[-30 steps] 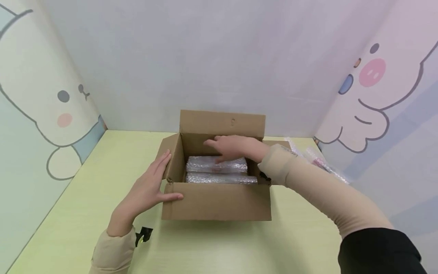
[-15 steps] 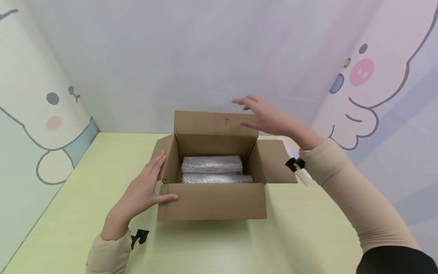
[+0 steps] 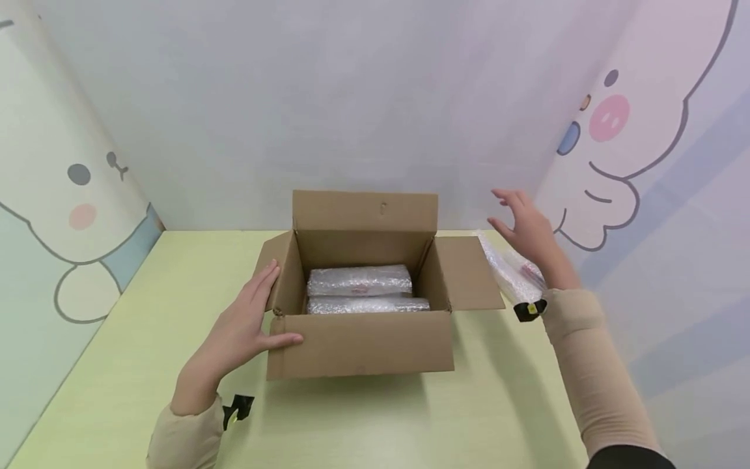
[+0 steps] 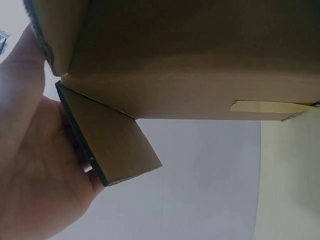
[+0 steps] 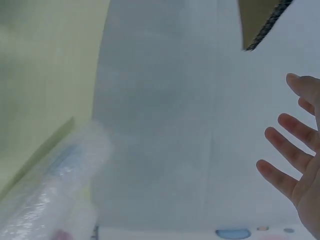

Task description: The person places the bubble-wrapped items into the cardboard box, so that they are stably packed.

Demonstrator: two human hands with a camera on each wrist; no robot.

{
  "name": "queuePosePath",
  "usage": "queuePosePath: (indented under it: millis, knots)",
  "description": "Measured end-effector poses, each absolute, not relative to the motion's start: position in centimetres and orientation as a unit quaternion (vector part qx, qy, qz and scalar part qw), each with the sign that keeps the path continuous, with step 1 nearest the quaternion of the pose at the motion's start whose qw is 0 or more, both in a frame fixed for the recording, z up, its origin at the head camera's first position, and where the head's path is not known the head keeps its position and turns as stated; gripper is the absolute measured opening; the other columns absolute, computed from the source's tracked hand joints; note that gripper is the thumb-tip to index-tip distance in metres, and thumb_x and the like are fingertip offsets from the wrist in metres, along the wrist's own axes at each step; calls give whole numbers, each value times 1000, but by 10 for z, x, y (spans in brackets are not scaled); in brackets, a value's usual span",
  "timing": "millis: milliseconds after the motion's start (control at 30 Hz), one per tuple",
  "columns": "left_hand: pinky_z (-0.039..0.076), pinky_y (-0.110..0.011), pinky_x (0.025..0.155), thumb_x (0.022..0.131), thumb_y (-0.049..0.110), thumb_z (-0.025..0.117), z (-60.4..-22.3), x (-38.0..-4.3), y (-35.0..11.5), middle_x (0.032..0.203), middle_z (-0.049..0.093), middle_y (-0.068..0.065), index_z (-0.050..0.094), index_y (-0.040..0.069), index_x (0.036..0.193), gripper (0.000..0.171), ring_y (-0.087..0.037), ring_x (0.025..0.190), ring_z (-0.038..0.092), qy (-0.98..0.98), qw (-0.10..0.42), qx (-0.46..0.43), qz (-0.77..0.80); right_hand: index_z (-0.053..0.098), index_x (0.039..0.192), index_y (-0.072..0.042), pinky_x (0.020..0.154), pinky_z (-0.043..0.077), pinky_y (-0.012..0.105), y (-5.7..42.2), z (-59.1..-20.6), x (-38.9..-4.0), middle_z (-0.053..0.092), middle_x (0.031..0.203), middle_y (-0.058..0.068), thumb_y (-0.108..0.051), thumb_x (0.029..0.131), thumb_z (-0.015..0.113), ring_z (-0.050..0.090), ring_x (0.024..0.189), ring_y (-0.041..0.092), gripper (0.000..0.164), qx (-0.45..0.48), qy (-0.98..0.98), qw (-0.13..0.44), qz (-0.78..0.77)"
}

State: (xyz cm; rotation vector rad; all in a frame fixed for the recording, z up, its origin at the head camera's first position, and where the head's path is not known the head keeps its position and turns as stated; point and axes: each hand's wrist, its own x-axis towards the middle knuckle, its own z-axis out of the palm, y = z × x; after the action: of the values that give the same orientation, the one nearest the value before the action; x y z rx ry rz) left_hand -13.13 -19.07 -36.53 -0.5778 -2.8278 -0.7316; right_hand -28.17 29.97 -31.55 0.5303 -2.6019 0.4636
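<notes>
In the head view, an open cardboard box stands mid-table with its flaps spread outward. Two bundles in clear bubble wrap lie side by side inside, a rear bundle and a front bundle. My left hand rests against the box's left front corner, fingers extended along the left flap and thumb on the front flap. Empty and raised, my right hand is beyond the right flap, above more bubble-wrapped items. Its fingers are spread in the right wrist view.
The pale yellow-green table meets a light backdrop behind the box. Printed cartoon panels stand at both sides. Tape shows on the box in the left wrist view.
My right hand has lifted out of the box and swung right over the wrapped items, with nothing in it. The left hand has stayed at the box corner. The head view has shifted slightly.
</notes>
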Motion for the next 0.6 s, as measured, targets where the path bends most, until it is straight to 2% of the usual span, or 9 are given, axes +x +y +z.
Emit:
queuePosePath:
  millis: [133,367,600]
  knots:
    - [34,-61,109,68,53,82,-366,-131,-191,160,21,-19,18,1,154,119,-42,144,26,-946,83,-194,-247,42,142,-3,79,49,60,324,-348,-282,50,129,24,-15,90,67,54,112,42,59,156,-953,203,162]
    - [34,-60,109,68,53,82,-366,-133,-192,160,21,-19,18,2,154,118,-41,144,26,-946,83,-193,-249,34,146,0,87,45,64,352,-397,-282,47,134,30,-23,93,64,51,115,49,65,77,-978,109,158]
    - [35,-60,109,69,53,81,-366,-132,-193,160,21,-19,18,2,154,118,-40,145,25,-946,78,-191,-250,29,147,6,96,42,64,365,-439,-287,48,131,36,-23,93,64,48,118,51,71,53,-981,58,178]
